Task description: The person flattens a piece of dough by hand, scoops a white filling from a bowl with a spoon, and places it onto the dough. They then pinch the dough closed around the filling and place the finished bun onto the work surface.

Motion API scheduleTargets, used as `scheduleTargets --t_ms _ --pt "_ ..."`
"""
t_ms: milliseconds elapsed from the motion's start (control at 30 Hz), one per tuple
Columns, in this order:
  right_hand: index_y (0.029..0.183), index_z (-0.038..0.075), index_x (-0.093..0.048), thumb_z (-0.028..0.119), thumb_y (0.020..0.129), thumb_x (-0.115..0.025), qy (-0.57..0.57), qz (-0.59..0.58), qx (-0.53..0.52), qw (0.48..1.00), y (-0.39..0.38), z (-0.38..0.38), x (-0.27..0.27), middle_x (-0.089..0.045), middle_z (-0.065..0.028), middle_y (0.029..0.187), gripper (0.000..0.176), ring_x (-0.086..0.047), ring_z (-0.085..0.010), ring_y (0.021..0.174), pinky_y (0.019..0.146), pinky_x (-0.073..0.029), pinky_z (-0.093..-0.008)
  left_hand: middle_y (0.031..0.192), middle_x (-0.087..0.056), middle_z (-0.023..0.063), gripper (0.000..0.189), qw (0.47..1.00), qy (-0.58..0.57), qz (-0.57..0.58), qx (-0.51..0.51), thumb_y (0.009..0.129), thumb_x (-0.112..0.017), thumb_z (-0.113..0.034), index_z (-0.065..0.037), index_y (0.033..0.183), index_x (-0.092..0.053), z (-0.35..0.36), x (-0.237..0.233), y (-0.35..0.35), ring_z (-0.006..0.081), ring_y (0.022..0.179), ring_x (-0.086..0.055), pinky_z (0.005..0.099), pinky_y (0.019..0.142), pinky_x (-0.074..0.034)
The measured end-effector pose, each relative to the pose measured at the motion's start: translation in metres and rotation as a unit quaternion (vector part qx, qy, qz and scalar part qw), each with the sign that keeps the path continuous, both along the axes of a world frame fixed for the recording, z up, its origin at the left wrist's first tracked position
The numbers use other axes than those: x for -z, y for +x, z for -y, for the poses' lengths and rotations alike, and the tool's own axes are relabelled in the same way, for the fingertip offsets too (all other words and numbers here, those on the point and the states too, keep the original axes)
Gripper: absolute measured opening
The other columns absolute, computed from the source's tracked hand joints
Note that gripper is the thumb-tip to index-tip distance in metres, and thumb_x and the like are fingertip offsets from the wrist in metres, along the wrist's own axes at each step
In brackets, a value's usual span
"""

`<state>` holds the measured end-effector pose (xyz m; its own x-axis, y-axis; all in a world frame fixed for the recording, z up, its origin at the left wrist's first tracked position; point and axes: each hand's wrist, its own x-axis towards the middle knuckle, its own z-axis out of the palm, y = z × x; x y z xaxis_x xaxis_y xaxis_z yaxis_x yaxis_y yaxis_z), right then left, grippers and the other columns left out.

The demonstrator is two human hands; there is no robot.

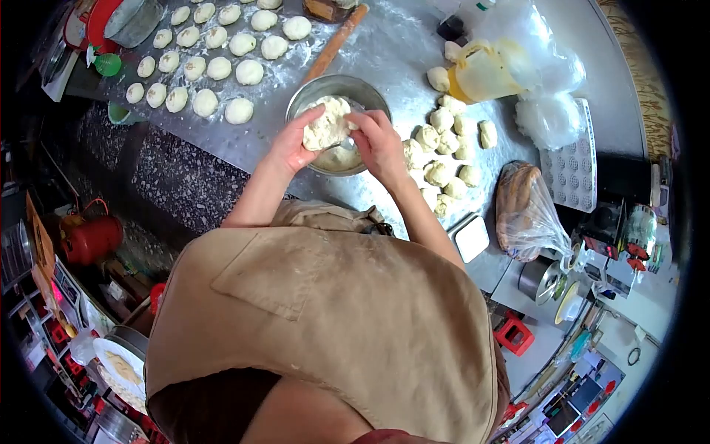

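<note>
My left hand (293, 146) holds a flattened, pale piece of dough (324, 127) over a steel bowl (299, 98), its thumb lying on the dough's upper edge. At the dough's right edge, the fingers of my right hand (380, 148) are drawn together in a pinch on it. White flour (339, 158) lies in the bowl beneath. Right of the bowl is a cluster of uncooked dough pieces (438, 174), partly behind my right wrist. Rows of rounded, floured dough balls (219, 68) sit on the steel table at the far left.
A wooden rolling pin (337, 43) lies behind the bowl on the steel table (399, 44). To the right are a yellowish plastic jug (484, 70), a bag of long brown bread (520, 207) and a small white scale (471, 239). A red-rimmed container (100, 26) stands at back left.
</note>
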<state>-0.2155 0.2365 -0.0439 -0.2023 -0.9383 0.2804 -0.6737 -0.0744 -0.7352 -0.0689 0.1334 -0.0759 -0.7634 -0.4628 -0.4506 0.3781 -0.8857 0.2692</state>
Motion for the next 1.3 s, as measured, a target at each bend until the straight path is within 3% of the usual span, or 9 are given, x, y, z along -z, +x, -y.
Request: scheduleTargets --t_ms 267,467,533,767,833,933,1133,1200,1300 --pt "0.092 0.011 -0.062 0.004 0.072 -0.066 0.01 0.112 0.038 0.993 0.009 0.001 -0.001 -0.049 -0.0111 0.093 0.021 -0.052 -0.0273 0.086 0.07 -0.045 -0.0326 0.108 -0.059 0.0121 0.03 0.999 0.004 0.034 0.001 0.085 -0.058 -0.01 0.0 0.112 -0.053 -0.003 0.021 0.0 0.0222 0.097 -0.06 0.0346 0.084 -0.051" --pt "0.085 0.005 -0.06 0.004 0.072 -0.064 -0.033 -0.015 0.003 0.999 0.002 -0.004 0.013 -0.051 -0.0106 0.093 0.014 -0.054 -0.0229 0.085 0.069 -0.046 -0.0305 0.108 -0.059 0.0128 0.032 0.998 -0.003 0.052 0.018 0.085 -0.057 -0.01 0.001 0.115 -0.051 -0.007 0.018 -0.003 0.0226 0.096 -0.06 0.0347 0.084 -0.051" --pt "0.082 0.002 -0.058 0.004 0.072 -0.063 0.066 0.271 0.069 0.958 0.004 -0.005 0.02 -0.054 -0.0105 0.091 0.011 -0.056 -0.0173 0.078 0.064 -0.047 -0.0268 0.108 -0.059 0.0135 0.033 0.998 -0.013 0.065 0.023 0.085 -0.058 -0.009 0.001 0.115 -0.05 -0.009 0.011 -0.004 0.0233 0.096 -0.06 0.0353 0.084 -0.051" --pt "0.082 -0.001 -0.058 0.004 0.073 -0.062 0.057 0.219 0.164 0.96 0.017 -0.002 0.008 -0.061 -0.0065 0.073 0.011 -0.057 -0.0101 0.064 0.061 -0.047 -0.024 0.107 -0.058 0.014 0.032 0.986 -0.104 0.131 0.018 0.082 -0.058 -0.002 0.001 0.113 -0.051 -0.014 0.0 -0.009 0.0244 0.092 -0.061 0.0385 0.077 -0.055" --pt "0.087 -0.001 -0.06 0.004 0.074 -0.062 -0.002 0.334 0.19 0.923 0.017 0.0 0.012 -0.06 -0.005 0.068 0.015 -0.056 -0.0094 0.061 0.06 -0.047 -0.0239 0.106 -0.059 0.014 0.031 0.983 -0.12 0.139 0.021 0.081 -0.059 -0.001 0.0 0.112 -0.052 -0.011 0.002 -0.008 0.0244 0.091 -0.062 0.0386 0.076 -0.055" --pt "0.093 0.0 -0.061 0.001 0.076 -0.06 0.171 0.329 0.108 0.922 0.0 -0.001 0.01 -0.061 -0.0022 0.075 0.017 -0.056 -0.0077 0.066 0.061 -0.046 -0.022 0.105 -0.059 0.0138 0.028 0.975 -0.159 0.135 0.079 0.081 -0.057 0.0 -0.001 0.109 -0.053 -0.008 0.004 -0.004 0.0236 0.091 -0.062 0.0373 0.075 -0.055" --pt "0.088 0.001 -0.061 -0.001 0.076 -0.059 0.027 0.211 0.068 0.975 0.006 -0.004 0.005 -0.06 -0.0009 0.075 0.012 -0.054 -0.0076 0.067 0.061 -0.045 -0.0218 0.106 -0.059 0.0109 0.042 0.953 -0.229 0.151 0.13 0.078 -0.051 0.006 -0.002 0.119 -0.051 -0.004 -0.009 -0.005 0.017 0.091 -0.061 0.0282 0.077 -0.052" --pt "0.088 0.001 -0.061 -0.002 0.076 -0.059 0.084 0.219 0.059 0.97 0.003 -0.004 -0.004 -0.06 -0.0013 0.076 0.012 -0.054 -0.0075 0.068 0.062 -0.045 -0.0215 0.108 -0.059 0.01 0.049 0.918 -0.308 0.166 0.184 0.077 -0.05 0.006 -0.003 0.125 -0.048 0.002 -0.007 -0.005 0.0145 0.092 -0.06 0.0257 0.077 -0.05" --pt "0.089 0.002 -0.06 -0.003 0.076 -0.059 0.118 0.245 0.052 0.961 0.003 -0.005 -0.001 -0.058 -0.002 0.079 0.014 -0.053 -0.0073 0.07 0.063 -0.045 -0.0216 0.109 -0.058 0.0102 0.053 0.923 -0.271 0.16 0.223 0.075 -0.05 0.007 -0.004 0.127 -0.046 0.007 -0.01 -0.004 0.0142 0.093 -0.059 0.025 0.079 -0.049"
